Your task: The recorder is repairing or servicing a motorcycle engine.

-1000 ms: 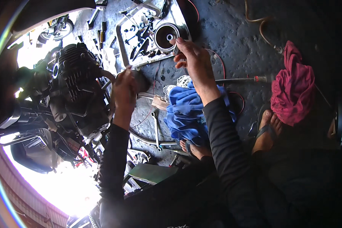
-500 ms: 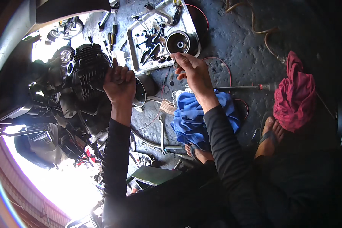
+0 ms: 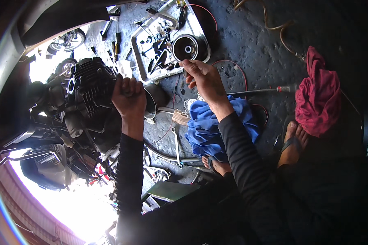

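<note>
Beside the finned engine [image 3: 92, 79] of a motorcycle, my left hand [image 3: 129, 98] is closed, fingers curled and thumb up. Whatever it grips, if anything, is hidden. My right hand [image 3: 208, 83] hovers just in front of a metal tray [image 3: 135, 49], thumb and fingers pinched on a small dark piece too little to name. Just beyond those fingertips, a round metal drum part [image 3: 185, 48] sits in the tray among several loose parts. Under my right wrist lies a crumpled blue cloth [image 3: 208, 124].
A red cloth [image 3: 318, 98] lies by my right foot. A combination wrench [image 3: 176, 147] rests on the floor near a wooden block [image 3: 180, 117]. A dark cylinder [image 3: 155, 100] stands next to my left hand. Screwdrivers [image 3: 117, 45] lie left of the tray, and a coiled hose [image 3: 282, 27] is at the far right.
The tray and engine have shifted slightly left in the picture as the view moved. Both hands keep nearly the same closed poses.
</note>
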A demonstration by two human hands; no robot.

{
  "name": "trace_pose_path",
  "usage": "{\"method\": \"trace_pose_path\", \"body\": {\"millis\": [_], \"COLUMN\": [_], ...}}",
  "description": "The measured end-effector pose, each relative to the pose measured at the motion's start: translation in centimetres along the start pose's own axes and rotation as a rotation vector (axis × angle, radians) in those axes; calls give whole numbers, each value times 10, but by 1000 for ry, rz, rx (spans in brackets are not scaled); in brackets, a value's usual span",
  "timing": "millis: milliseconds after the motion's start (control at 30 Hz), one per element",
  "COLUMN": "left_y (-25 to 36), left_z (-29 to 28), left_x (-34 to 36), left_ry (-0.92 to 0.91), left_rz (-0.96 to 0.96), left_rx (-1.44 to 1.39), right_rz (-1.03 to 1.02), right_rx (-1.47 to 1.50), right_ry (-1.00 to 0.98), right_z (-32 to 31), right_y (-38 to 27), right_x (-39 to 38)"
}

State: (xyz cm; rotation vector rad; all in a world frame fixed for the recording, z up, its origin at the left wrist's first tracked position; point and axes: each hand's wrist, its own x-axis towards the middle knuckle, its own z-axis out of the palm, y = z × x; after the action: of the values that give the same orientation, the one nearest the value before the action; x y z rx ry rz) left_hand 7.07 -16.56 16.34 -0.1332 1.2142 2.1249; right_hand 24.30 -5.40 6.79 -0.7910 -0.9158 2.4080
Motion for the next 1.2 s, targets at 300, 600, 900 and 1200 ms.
{"method": "trace_pose_path", "body": {"millis": [300, 600, 900, 1200], "left_y": [-26, -22, 1, 6], "left_z": [-41, -48, 2, 10], "left_x": [-11, -11, -1, 4], "left_ry": [83, 234, -11, -91], "left_rz": [-115, -84, -4, 15], "left_rx": [573, 621, 56, -155], "right_rz": [-1, -4, 7, -10], "right_rx": [1, -61, -53, -72], "right_ry": [40, 18, 14, 25], "right_z": [-9, -13, -7, -11], "right_y": [2, 12, 12, 15], "right_x": [4, 4, 2, 6]}}
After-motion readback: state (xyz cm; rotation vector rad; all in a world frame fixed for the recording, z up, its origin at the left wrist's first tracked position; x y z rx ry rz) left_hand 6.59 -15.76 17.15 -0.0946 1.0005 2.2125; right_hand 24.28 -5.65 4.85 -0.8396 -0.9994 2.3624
